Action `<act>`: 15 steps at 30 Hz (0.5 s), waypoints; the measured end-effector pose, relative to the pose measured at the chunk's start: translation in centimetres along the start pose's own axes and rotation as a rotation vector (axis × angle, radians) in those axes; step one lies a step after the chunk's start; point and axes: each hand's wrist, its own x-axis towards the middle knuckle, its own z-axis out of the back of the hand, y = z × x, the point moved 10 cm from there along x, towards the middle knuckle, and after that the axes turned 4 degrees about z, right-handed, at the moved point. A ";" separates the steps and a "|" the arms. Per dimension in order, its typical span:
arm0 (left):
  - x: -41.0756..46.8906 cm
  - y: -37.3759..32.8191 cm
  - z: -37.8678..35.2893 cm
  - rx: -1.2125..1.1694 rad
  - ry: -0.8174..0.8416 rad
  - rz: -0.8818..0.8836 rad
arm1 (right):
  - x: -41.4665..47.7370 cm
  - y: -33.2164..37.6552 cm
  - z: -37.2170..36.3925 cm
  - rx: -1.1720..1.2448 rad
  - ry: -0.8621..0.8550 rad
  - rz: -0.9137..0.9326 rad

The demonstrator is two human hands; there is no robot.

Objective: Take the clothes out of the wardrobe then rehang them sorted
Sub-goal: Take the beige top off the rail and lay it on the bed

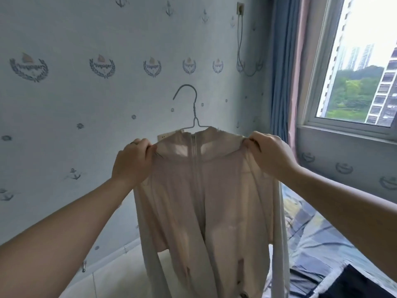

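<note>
- Left hand: left of frame centre, fingers curled and pinched shut on the shoulder of the jacket; a ring shows on one finger.
- Right hand: right of centre, at the same height, likewise closed on the opposite shoulder of the garment; both forearms reach in from the lower corners of the frame.
- Jacket: pale beige, thin and slightly translucent, with a zip running down its middle; it hangs in the centre of the frame, stretched between the two hands, its sleeves dangling along both sides to the bottom edge.
- Hanger: thin grey wire, seated inside the collar; its hook rises above the neckline, just above centre, hooked on nothing.
- Wall: fills the upper left and centre, pale blue paper printed with anchors and laurel crests.
- Wall socket: partly hidden behind the jacket's left shoulder.
- Curtain: blue and pink, hanging at upper right beside the window, through which trees and tall buildings appear.
- Bed: lower right, covered in a blue patterned sheet, with a dark garment at the bottom right corner.
- Floor: light tiles, lower left of centre.
</note>
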 end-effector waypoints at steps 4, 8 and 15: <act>4.5 3.1 -4.8 -0.017 0.051 -0.017 | 2.0 -1.3 -5.1 -0.024 0.051 -0.049; 9.3 5.4 -10.3 -0.008 0.126 -0.047 | 3.6 -3.1 -9.7 -0.051 0.095 -0.117; 15.2 5.5 -21.1 -0.059 0.232 -0.071 | 4.7 -8.4 -15.5 -0.081 0.187 -0.198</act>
